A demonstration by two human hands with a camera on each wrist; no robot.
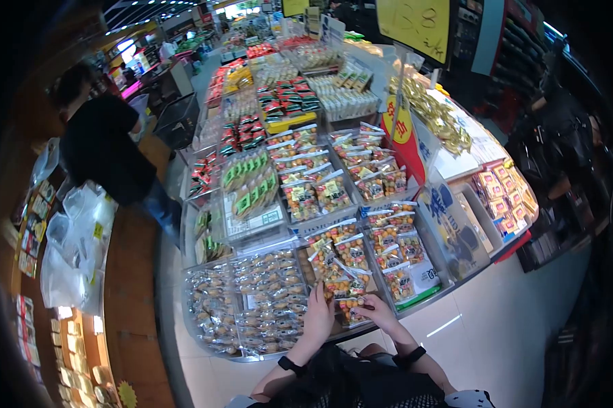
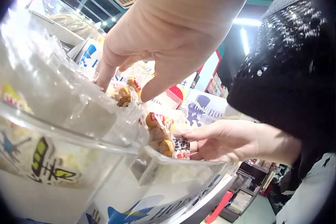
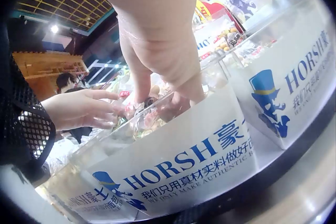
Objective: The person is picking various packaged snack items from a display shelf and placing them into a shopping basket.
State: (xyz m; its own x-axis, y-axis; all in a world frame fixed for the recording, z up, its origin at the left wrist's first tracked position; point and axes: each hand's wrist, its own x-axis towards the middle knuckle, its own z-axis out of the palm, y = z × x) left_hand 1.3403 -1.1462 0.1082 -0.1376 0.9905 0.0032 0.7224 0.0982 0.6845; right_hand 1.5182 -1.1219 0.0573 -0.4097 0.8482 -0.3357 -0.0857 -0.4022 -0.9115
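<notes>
In the head view, both hands are at the front of a clear bin (image 1: 350,228) of clear bags (image 1: 333,255) filled with small round golden-brown snacks. My right hand (image 1: 376,311) pinches the edge of one snack bag (image 1: 351,306) near the bin's front wall; the left wrist view shows its thumb and fingers on that bag (image 2: 160,137). My left hand (image 1: 318,313) lies along the bag's left side, fingers extended. In the right wrist view, the left hand's fingers (image 3: 100,106) are loosely spread beside the bags, while the right hand (image 3: 160,61) reaches down behind the printed front panel (image 3: 178,166).
Bins of small wrapped brown items (image 1: 245,306) stand left of the hands. Another bin of snack bags (image 1: 398,255) and a printed divider (image 1: 449,221) are on the right. A person in black (image 1: 102,146) stands in the left aisle by plastic bags (image 1: 75,251). A yellow price sign (image 1: 415,26) rises behind.
</notes>
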